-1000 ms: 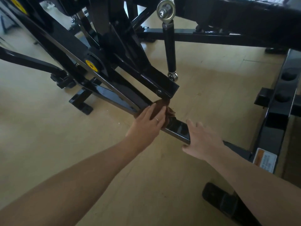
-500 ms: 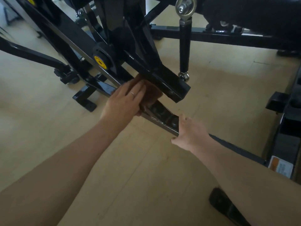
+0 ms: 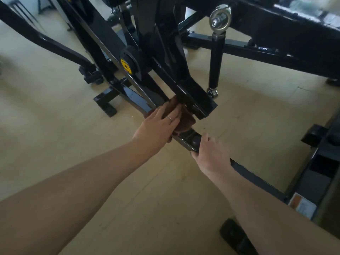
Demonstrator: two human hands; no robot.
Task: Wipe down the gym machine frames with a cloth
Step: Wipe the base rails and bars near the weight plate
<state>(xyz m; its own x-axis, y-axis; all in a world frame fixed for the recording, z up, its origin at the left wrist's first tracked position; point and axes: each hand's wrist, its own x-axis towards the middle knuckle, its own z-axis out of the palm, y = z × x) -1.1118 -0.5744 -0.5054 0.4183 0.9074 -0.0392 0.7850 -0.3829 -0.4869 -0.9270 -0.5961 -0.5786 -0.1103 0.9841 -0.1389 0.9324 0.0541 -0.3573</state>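
Head view. My left hand (image 3: 158, 127) lies flat, fingers straight and close together, pressing the cloth (image 3: 184, 119) onto the rail (image 3: 136, 100); nothing is pinched. The cloth sits just right of centre, bunched under my fingers where the rail passes beneath the arm (image 3: 195, 100). My right hand (image 3: 211, 153), at 5 o'clock from the cloth, rests on the rail with the thumb hooked at its near edge; how the far fingers lie I cannot tell.

The cloth looks soft, light and limp, brown, folding wherever pressed; I judge it best driven by a flat palm on top, with the edges tucked so they do not snag under the arm. The rail looks stiff, heavy and fixed, its black gloss paint probably slick, so the bracing hand could slide.

Surface and room: pale wood-look floor (image 3: 64, 144), smooth, with faint seams. A yellow disc (image 3: 126, 66) marks a pivot at 11 o'clock; a rod (image 3: 215, 63) hangs from an eye bolt at 1 o'clock; a label (image 3: 301, 206) sits on the frame at 4 o'clock. More black beams cross the top.
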